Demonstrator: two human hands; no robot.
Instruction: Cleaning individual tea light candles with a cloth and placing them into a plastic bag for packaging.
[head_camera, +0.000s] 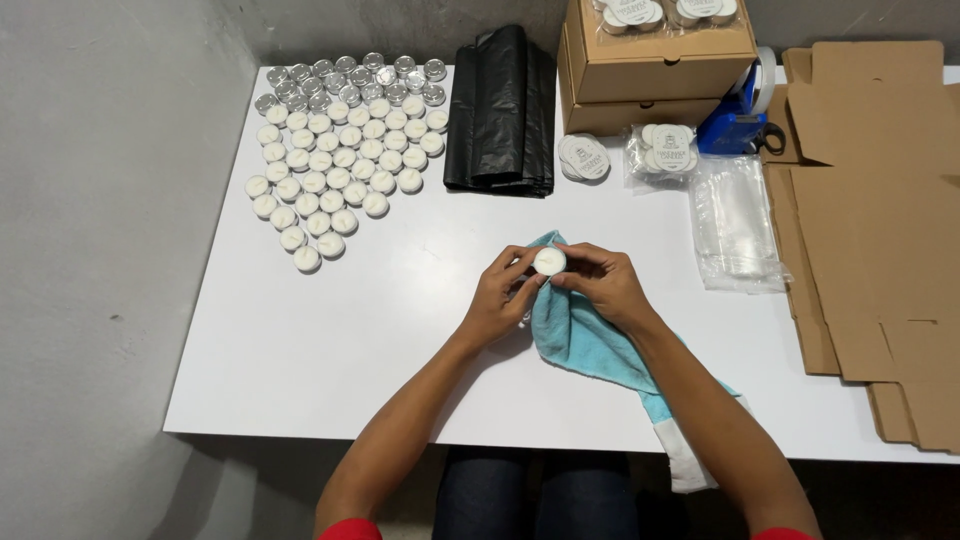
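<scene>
A small white tealight candle (549, 261) is held over the middle of the white table (330, 330), pinched between both hands. My left hand (498, 297) grips its left side with thumb and fingers. My right hand (603, 283) grips its right side and also holds a light blue cloth (580, 340) that wraps under the candle and trails toward the table's front edge.
Several tealights (335, 160) lie in rows at the back left, some in metal cups. Folded black bags (503, 115) lie at the back centre. Cardboard boxes (650, 65), round labels (583, 157), a blue tape dispenser (738, 115), clear bags (735, 225) and flat cardboard (880, 230) fill the right.
</scene>
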